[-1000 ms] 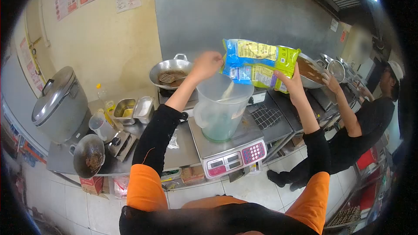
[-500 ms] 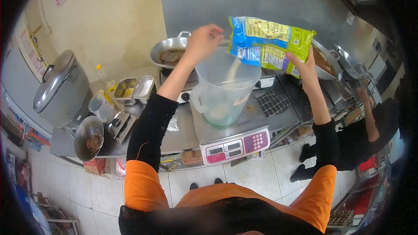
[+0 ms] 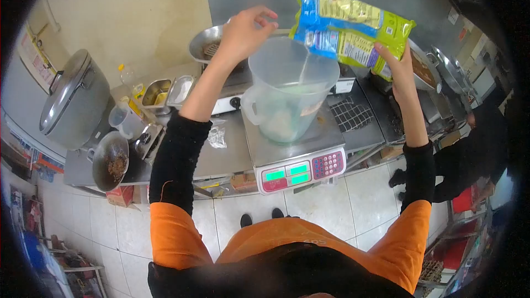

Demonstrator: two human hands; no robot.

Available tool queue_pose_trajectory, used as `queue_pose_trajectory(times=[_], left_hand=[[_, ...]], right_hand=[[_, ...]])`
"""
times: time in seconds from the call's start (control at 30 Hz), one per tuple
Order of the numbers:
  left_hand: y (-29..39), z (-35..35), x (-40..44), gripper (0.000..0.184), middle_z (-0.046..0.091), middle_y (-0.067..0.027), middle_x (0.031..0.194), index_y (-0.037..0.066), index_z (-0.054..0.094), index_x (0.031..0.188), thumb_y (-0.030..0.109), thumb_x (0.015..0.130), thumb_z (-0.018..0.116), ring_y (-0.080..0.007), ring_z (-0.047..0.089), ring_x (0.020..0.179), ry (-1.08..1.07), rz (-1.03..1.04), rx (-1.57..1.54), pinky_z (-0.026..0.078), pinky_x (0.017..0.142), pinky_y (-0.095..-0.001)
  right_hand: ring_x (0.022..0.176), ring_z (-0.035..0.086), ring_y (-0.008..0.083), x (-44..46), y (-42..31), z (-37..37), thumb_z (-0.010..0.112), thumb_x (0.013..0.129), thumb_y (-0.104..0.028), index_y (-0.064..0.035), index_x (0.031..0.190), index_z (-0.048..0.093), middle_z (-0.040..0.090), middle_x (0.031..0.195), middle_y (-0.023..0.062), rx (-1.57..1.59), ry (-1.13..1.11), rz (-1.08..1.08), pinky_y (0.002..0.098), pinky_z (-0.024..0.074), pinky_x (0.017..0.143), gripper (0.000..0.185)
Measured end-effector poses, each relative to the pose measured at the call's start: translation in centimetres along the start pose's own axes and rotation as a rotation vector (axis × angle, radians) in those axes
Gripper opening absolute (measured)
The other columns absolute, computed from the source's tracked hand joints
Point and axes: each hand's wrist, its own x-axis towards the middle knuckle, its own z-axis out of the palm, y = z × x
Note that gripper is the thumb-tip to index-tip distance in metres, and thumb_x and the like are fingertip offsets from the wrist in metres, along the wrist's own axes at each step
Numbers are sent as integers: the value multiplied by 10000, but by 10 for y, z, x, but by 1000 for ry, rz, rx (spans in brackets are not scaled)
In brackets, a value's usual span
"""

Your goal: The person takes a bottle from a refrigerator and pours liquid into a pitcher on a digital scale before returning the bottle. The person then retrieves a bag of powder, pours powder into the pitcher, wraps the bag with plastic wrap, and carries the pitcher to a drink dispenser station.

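1. The fingers of the right hand (image 3: 402,68) are wrapped around one end of a bag (image 3: 350,30), the thumb being pressed against its printed side.
2. The fingers of the left hand (image 3: 243,34) are released and loosely curled; this hand is held near the bag's other end, apart from it.
3. The green and blue bag is held tilted above a clear plastic jug (image 3: 266,85), and a thin pale stream (image 3: 305,69) is being poured from its lower end into the jug.
4. Pale contents can be seen through the jug's lower wall.
5. The jug is stood upright on a scale (image 3: 326,138), whose displays (image 3: 299,168) are lit green.
6. A wire grid (image 3: 351,115) is placed just right of the scale, and crumpled foil (image 3: 217,136) is left on the counter (image 3: 229,157) to its left.
7. A pan (image 3: 203,44) is partly hidden behind the left arm.
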Motion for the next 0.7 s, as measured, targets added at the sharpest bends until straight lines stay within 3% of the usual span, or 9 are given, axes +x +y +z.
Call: queue_pose_trajectory(times=[0.07, 0.5, 0.6, 0.67, 0.7], left_hand=[[-3, 1, -1, 254, 664, -36, 865, 160, 634, 993, 293, 777, 615, -237, 616, 831, -1, -2, 3, 441, 776, -366], [-3, 1, -2, 245, 669, -27, 878, 167, 641, 981, 309, 786, 597, -226, 616, 841, -28, 11, -26, 428, 801, -374], [-3, 0, -2, 246, 670, -26, 869, 164, 641, 979, 311, 786, 597, -228, 616, 842, -31, 13, -18, 425, 807, -367], [-4, 2, -4, 248, 670, -24, 860, 162, 641, 978, 313, 785, 598, -228, 615, 845, -30, -3, -26, 424, 808, -363], [-5, 2, -3, 255, 666, -25, 873, 162, 641, 990, 316, 792, 591, -228, 610, 862, -30, 10, -30, 415, 817, -389]], right_hand=[[905, 575, 148, 3, 3, -1, 669, 802, -243, -69, 1255, 381, 558, 1065, 80, -24, -14, -44, 287, 515, 611, 565], [911, 574, 147, 1, 2, 5, 674, 795, -209, -56, 1245, 394, 562, 1064, 86, -65, 0, -63, 281, 514, 608, 553], [942, 569, 160, -2, 1, 6, 682, 788, -196, -56, 1243, 393, 563, 1078, 99, -91, -15, -94, 300, 502, 706, 557], [1000, 550, 177, -3, 0, 6, 692, 778, -181, -53, 1255, 385, 561, 1103, 108, -52, -10, -46, 318, 445, 843, 582], [1000, 550, 177, -5, -3, 7, 692, 778, -181, -53, 1255, 385, 561, 1103, 108, -53, -11, -46, 318, 445, 843, 582]])
